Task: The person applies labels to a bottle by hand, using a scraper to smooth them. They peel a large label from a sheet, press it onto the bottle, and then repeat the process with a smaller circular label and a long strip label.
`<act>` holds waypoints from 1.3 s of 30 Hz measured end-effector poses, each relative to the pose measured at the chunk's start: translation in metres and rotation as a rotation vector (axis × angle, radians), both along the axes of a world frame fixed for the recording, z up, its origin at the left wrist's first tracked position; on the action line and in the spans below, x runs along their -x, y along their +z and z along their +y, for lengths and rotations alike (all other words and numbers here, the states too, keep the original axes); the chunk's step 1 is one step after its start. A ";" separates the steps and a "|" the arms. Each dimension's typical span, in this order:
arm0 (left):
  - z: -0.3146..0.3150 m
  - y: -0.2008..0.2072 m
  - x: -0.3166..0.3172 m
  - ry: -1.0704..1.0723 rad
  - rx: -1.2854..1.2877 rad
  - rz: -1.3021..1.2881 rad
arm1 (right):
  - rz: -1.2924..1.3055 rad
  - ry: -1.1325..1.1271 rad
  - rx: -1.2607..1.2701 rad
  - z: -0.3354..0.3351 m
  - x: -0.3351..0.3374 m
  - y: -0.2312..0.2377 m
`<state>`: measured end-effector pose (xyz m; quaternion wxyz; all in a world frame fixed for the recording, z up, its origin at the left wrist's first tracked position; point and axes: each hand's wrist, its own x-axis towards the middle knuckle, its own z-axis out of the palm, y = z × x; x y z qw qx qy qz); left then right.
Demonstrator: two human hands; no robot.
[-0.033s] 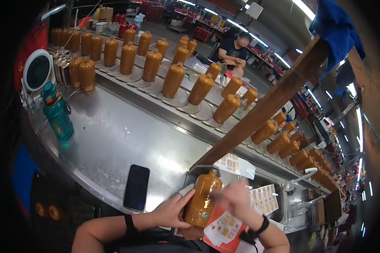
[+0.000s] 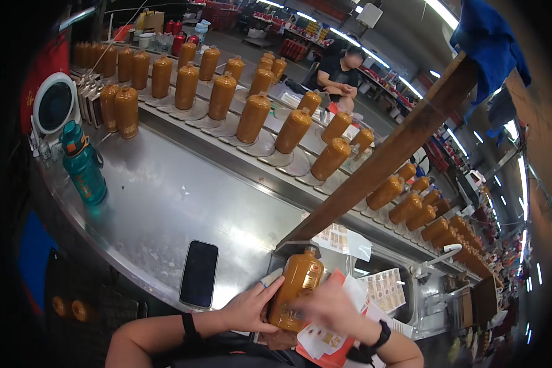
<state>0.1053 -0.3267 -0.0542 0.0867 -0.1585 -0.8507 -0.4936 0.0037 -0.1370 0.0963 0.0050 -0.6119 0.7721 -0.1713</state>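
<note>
A glossy amber-brown bottle (image 2: 299, 270) leans slightly in front of me, with gold marks on its front. My left hand (image 2: 251, 308) is wrapped round its lower left side; one finger wears a white cover with a blue band. Across the lower front of the bottle lies my right hand (image 2: 337, 311), its fingers smeared by motion, so whether they hold anything is hidden. Just beneath it are loose label sheets (image 2: 316, 345) on something red. Another label sheet (image 2: 386, 289) rests to the right, over the edge of a sink.
A phone (image 2: 199, 273) lies left of my hand on the metal table (image 2: 159, 190). Farther left stand a teal water bottle (image 2: 83, 168) and a fan (image 2: 55, 103). Brown bottles (image 2: 253, 118) ride a conveyor (image 2: 264, 145) beyond. A slanted wooden post (image 2: 380, 153) rises at right; a person (image 2: 337, 80) sits behind.
My right hand has moved down and left, from the bottle's right side to its lower front. The left hand keeps its hold on the bottle.
</note>
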 end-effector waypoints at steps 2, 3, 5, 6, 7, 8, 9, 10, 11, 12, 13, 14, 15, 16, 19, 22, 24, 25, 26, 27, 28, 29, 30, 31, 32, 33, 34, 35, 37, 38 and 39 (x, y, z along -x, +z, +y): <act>-0.007 -0.001 -0.004 -0.008 0.005 -0.015 | -0.197 0.113 0.009 -0.009 -0.006 -0.012; -0.009 -0.001 -0.004 -0.017 0.002 -0.027 | -0.186 0.105 0.008 -0.008 0.010 -0.014; -0.015 -0.001 -0.005 -0.024 -0.016 -0.016 | -0.015 -0.373 0.180 -0.007 0.048 -0.003; -0.020 -0.001 -0.007 -0.018 -0.021 0.004 | 0.244 -0.464 0.127 -0.015 0.048 0.009; -0.026 -0.002 -0.008 -0.015 -0.028 0.027 | 0.245 -0.456 0.131 -0.023 0.037 0.013; -0.032 -0.003 -0.009 -0.007 -0.025 0.028 | 0.063 -0.239 0.064 -0.032 0.021 0.013; -0.035 -0.002 -0.011 -0.019 -0.017 0.010 | -0.114 -0.030 -0.009 -0.037 0.007 0.009; -0.038 -0.002 -0.012 -0.032 -0.009 -0.010 | -0.280 0.081 0.001 -0.045 -0.002 0.001; -0.042 -0.002 -0.012 -0.034 -0.009 -0.008 | -0.278 0.079 0.001 -0.047 0.008 -0.001; -0.044 -0.002 -0.012 -0.027 -0.021 0.029 | -0.293 -0.128 0.059 -0.045 0.026 -0.002; -0.047 0.000 -0.012 -0.019 -0.030 0.066 | -0.306 -0.333 0.121 -0.044 0.040 0.001; -0.052 0.000 -0.014 -0.013 -0.022 0.062 | 0.117 -0.465 0.173 -0.050 0.050 0.007; -0.058 -0.001 -0.015 -0.032 -0.012 -0.017 | 0.201 -0.489 0.171 -0.056 0.052 0.011; -0.063 -0.002 -0.016 -0.052 -0.001 -0.095 | 0.050 -0.394 0.159 -0.061 0.044 0.013; -0.075 -0.002 -0.020 -0.023 0.008 -0.004 | -0.171 -0.268 0.100 -0.074 0.011 0.013; -0.087 -0.002 -0.022 -0.013 -0.013 0.039 | -0.332 -0.409 0.171 -0.073 0.006 0.008; -0.093 -0.004 -0.024 -0.012 -0.008 0.041 | -0.382 -0.392 0.167 -0.077 -0.006 0.000; -0.097 -0.005 -0.026 -0.008 -0.003 0.042 | -0.434 -0.370 0.162 -0.082 -0.013 -0.003; -0.102 -0.005 -0.027 -0.009 -0.001 0.039 | -0.531 -0.367 0.055 -0.087 -0.023 -0.003; -0.106 -0.003 -0.028 -0.017 -0.006 0.015 | -0.477 -0.255 0.004 -0.093 -0.024 -0.009; -0.110 -0.002 -0.030 -0.024 -0.012 -0.010 | -0.484 -0.324 0.024 -0.097 -0.024 -0.012; -0.113 -0.002 -0.031 -0.027 -0.010 -0.010 | -0.491 -0.393 0.043 -0.102 -0.023 -0.014; -0.118 -0.002 -0.033 -0.010 -0.013 0.031 | -0.539 -0.527 -0.021 -0.107 -0.010 -0.007; -0.122 -0.002 -0.034 0.005 -0.018 0.072 | -0.394 -0.538 0.122 -0.110 0.006 -0.006; -0.125 -0.002 -0.035 0.005 -0.015 0.073 | -0.049 -0.493 0.213 -0.113 0.012 -0.004; -0.128 -0.004 -0.036 -0.005 -0.010 0.044 | 0.295 -0.438 0.301 -0.119 0.013 -0.002; -0.133 -0.005 -0.036 -0.009 -0.005 0.017 | 0.289 -0.262 0.228 -0.120 0.003 -0.010; -0.137 -0.004 -0.038 -0.004 0.000 0.019 | 0.283 -0.086 0.154 -0.119 -0.016 -0.022; -0.144 -0.003 -0.039 0.005 -0.022 0.071 | 0.139 0.207 0.063 -0.129 -0.058 -0.018; -0.147 -0.005 -0.042 0.008 -0.039 0.089 | 0.051 0.214 0.032 -0.140 -0.065 -0.017; -0.151 -0.007 -0.044 0.004 -0.037 0.085 | -0.038 0.221 0.002 -0.151 -0.066 -0.013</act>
